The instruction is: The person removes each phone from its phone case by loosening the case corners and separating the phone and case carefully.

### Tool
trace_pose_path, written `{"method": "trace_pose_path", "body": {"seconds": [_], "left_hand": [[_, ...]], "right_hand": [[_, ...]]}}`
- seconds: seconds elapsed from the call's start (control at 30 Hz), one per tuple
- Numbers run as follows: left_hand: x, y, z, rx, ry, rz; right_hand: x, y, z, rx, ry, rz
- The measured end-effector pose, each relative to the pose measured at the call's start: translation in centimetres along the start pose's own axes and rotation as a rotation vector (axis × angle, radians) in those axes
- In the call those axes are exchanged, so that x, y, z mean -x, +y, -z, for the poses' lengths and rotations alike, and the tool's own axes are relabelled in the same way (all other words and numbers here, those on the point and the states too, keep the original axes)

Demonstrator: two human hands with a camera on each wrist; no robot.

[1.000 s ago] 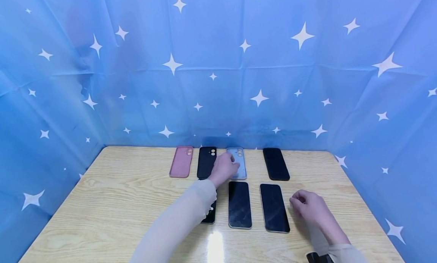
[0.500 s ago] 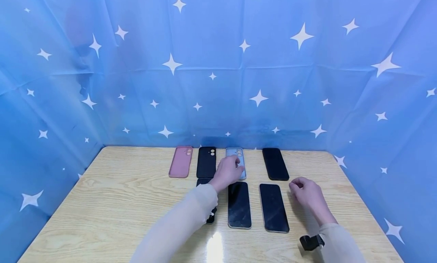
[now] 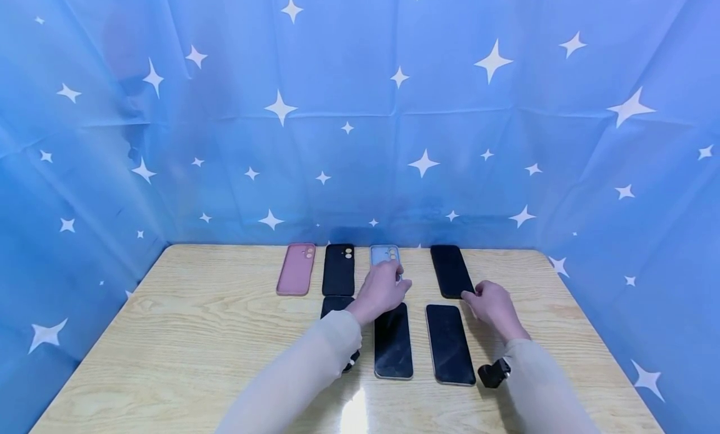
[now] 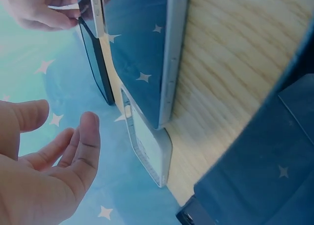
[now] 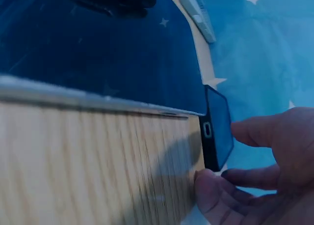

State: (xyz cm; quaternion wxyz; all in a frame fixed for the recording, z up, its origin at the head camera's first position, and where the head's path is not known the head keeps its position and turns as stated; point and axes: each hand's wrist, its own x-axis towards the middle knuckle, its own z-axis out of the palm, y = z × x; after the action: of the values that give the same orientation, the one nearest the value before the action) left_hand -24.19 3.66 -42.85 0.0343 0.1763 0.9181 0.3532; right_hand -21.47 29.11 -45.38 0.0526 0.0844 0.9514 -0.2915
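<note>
At the near right corner of the black-edged smartphone (image 3: 452, 271), which is laid screen-up at the back of the wooden table (image 3: 225, 309), the right hand (image 3: 492, 302) is placed with its thumb over the screen and its fingertips by the side edge; whether the corner is pinched or merely met cannot be told. Left of that smartphone, the left hand (image 3: 382, 290) is held over the blue phone case (image 3: 381, 254), thumb and fingers parted and nothing gripped between them.

Should only the corner be grasped, the black-edged smartphone could be twisted by its own weight and lost from the fingertips, its glass probably being slick. The silver-edged smartphone (image 3: 451, 345), set just in front of it, could then be struck. That lower one could also be knocked by the wrist camera (image 3: 494, 374) if the right arm is swung inward. In front and well left of the black-edged smartphone, a dark phone (image 3: 336, 304) is partly covered by the left sleeve (image 3: 298, 371) and could be dragged if that arm is lowered. The blue phone case, likely light, could be nudged askew by a careless left fingertip.
</note>
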Motion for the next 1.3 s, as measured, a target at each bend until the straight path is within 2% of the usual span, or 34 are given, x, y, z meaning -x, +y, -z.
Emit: {"method": "trace_pose_path", "body": {"seconds": [0.13,0.4,0.77,0.97,1.3], "left_hand": [[0.2,0.2,-0.2,-0.007,0.000,-0.013],[0.5,0.4,-0.4,-0.029,0.017,-0.024],[0.5,0.3,-0.3,-0.024,0.003,-0.020],[0.4,0.0,-0.1,-0.006,-0.006,-0.013],[0.3,-0.3,0.5,0.059,0.009,0.009]], "right_hand": [[-0.7,-0.8,-0.5,0.023,-0.037,-0.055],[-1.7,-2.4,-1.1,0.188,-0.037,-0.087],[-2.6,-2.8,-1.1,0.111,-0.065,-0.206],[-2.9,-2.5,-0.8,-0.024,-0.036,-0.197],[-2.3,-2.2,-0.1,-0.421,-0.037,-0.148]]}}
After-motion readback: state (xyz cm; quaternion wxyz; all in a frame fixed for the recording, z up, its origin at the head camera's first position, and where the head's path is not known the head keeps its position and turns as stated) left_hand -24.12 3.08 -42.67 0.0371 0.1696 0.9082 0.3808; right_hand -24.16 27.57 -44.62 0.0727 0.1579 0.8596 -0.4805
